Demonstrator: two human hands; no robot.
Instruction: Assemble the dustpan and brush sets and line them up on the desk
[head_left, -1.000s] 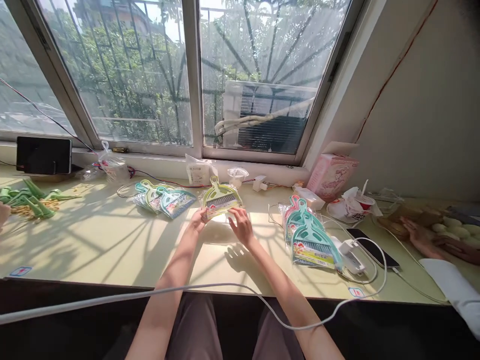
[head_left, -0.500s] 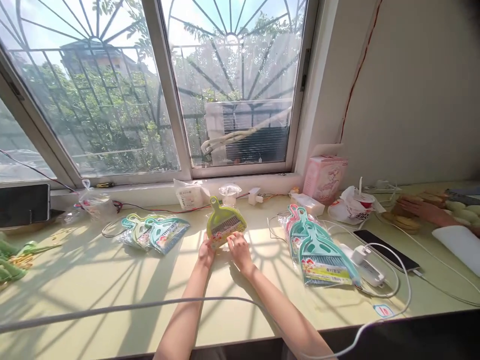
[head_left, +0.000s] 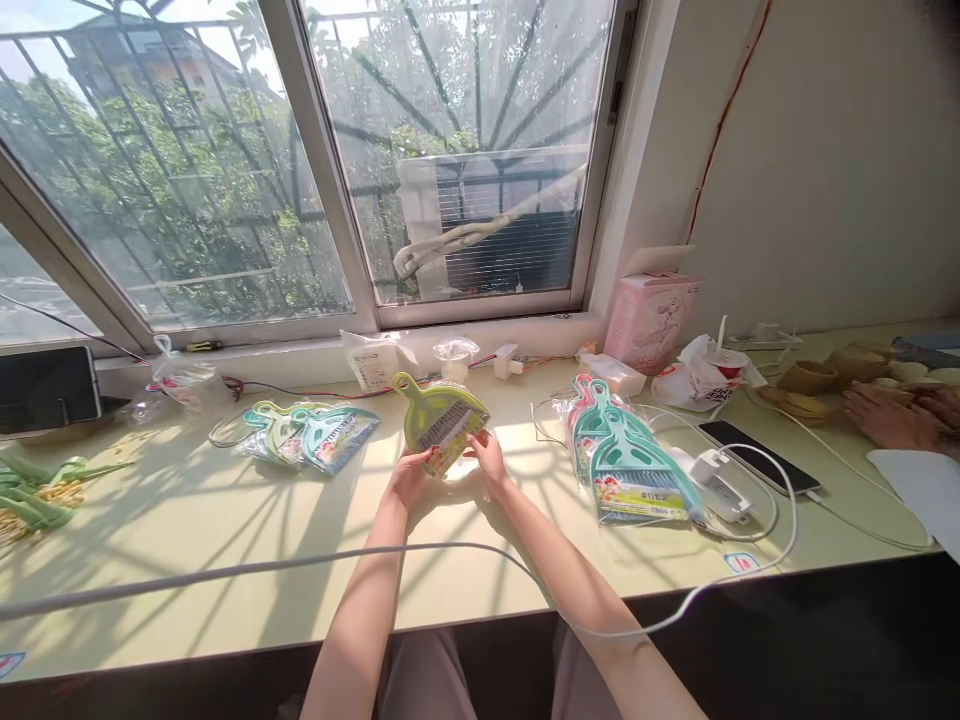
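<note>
A yellow-green dustpan and brush set (head_left: 436, 418) in clear packaging is held up over the middle of the table, its handle tilted to the upper left. My left hand (head_left: 410, 478) grips its lower left corner, and my right hand (head_left: 489, 460) pinches its lower right edge. On the right lies a pile of packaged dustpan sets (head_left: 637, 470), turquoise ones on top with a pink one beneath. To the left rest several more packaged sets (head_left: 304, 436), green and turquoise, overlapping one another.
A grey cable (head_left: 225, 572) crosses in front of my forearms. Right of the pile are a power strip (head_left: 724, 490), a phone (head_left: 757, 457) and white cords. A pink box (head_left: 651, 322) stands by the wall. Another person's hand (head_left: 885, 415) is at the far right; a tablet (head_left: 49, 388) stands left.
The dustpan set has tilted, its handle swinging to the left, with both hands still on it. My view has dipped toward the table. The other person's hand at the right has moved.
</note>
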